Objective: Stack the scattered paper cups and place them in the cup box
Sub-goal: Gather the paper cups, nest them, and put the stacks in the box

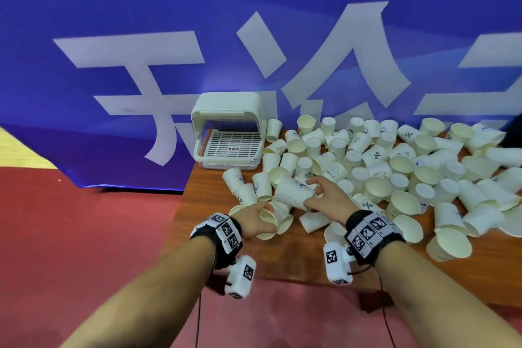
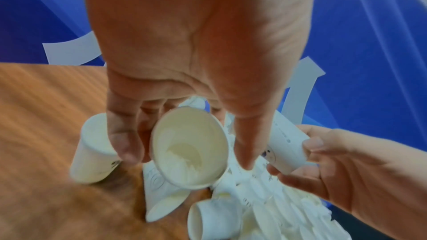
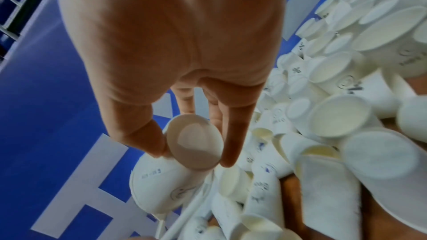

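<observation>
Many white paper cups [image 1: 395, 167] lie scattered over the wooden table [image 1: 282, 257]. My left hand [image 1: 254, 220] grips one cup [image 1: 268, 219] near the table's front left, its mouth facing me in the left wrist view [image 2: 189, 149]. My right hand [image 1: 324, 198] holds another cup [image 1: 293, 192] on its side, thumb and fingers pinching round its base [image 3: 194, 143]. The two held cups are close together but apart. The white cup box [image 1: 230, 133] stands open at the table's back left corner, its slatted tray bare.
A blue banner [image 1: 141, 65] with large white characters hangs right behind the table. Red floor [image 1: 70, 234] lies left of and in front of the table. Cups cover the whole right side; bare wood shows near the front edge between my wrists.
</observation>
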`<action>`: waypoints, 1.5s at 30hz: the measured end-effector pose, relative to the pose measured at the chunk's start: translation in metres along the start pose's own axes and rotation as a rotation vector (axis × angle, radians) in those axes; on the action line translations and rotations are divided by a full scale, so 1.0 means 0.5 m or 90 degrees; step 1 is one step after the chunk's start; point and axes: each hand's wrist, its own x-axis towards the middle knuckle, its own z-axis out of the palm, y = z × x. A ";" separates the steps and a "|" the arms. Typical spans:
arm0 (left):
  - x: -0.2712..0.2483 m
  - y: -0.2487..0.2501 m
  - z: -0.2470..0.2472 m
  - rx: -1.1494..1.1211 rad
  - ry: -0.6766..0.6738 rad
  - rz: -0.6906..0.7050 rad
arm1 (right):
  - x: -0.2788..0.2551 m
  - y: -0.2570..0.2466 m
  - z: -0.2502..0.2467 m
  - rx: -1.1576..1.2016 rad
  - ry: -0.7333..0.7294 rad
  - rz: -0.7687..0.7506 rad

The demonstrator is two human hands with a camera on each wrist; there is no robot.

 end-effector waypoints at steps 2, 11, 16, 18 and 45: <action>-0.015 0.026 -0.035 -0.034 0.032 0.017 | -0.001 -0.028 -0.019 0.011 0.001 -0.026; -0.062 0.093 -0.162 -0.106 0.189 0.104 | 0.019 -0.150 -0.058 0.036 -0.029 -0.121; -0.054 0.068 -0.227 -0.101 0.218 0.130 | 0.057 -0.199 -0.024 -0.012 -0.088 -0.142; -0.041 0.052 -0.256 -0.105 0.218 0.133 | 0.078 -0.216 -0.003 -0.046 -0.115 -0.154; 0.226 -0.201 -0.647 -0.171 0.170 0.096 | 0.440 -0.457 0.251 -0.142 0.102 -0.111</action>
